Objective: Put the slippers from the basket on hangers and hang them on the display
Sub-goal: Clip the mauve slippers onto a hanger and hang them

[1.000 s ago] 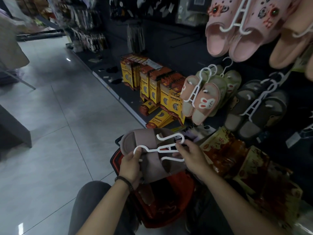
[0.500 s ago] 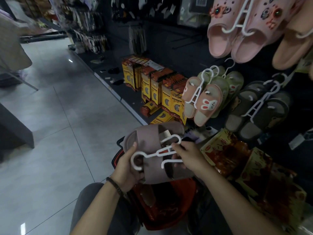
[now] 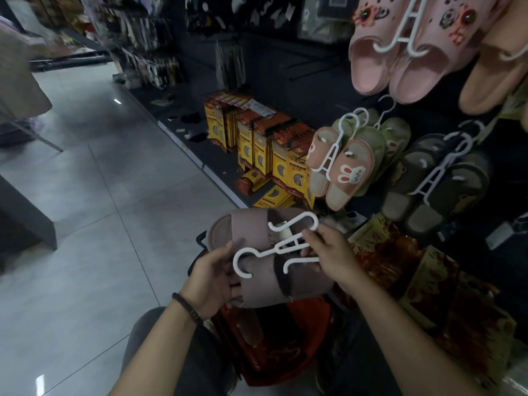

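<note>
Two mauve slippers (image 3: 257, 230) lie side by side over the red basket (image 3: 285, 352), toes to the right. My left hand (image 3: 214, 281) grips them from the heel side below. A white plastic hanger (image 3: 281, 247) lies across their tops, its hook curling toward my left hand. My right hand (image 3: 334, 255) pinches the hanger's forked end, one prong near each slipper strap. The dark display wall (image 3: 285, 75) to the right carries pairs on hangers: bunny slippers (image 3: 348, 170), grey slippers (image 3: 434, 184) and pink slippers (image 3: 400, 52).
Yellow and orange boxes (image 3: 257, 144) stand on the low shelf behind the basket. Shiny red and gold packets (image 3: 414, 275) lie to the right of my right arm. Grey tiled floor (image 3: 85, 210) spreads to the left. My knee is under the left forearm.
The slippers and both hands have risen slightly. The hanger has tilted, its hook end dropping toward my left hand while my right hand shifted along the forked end.
</note>
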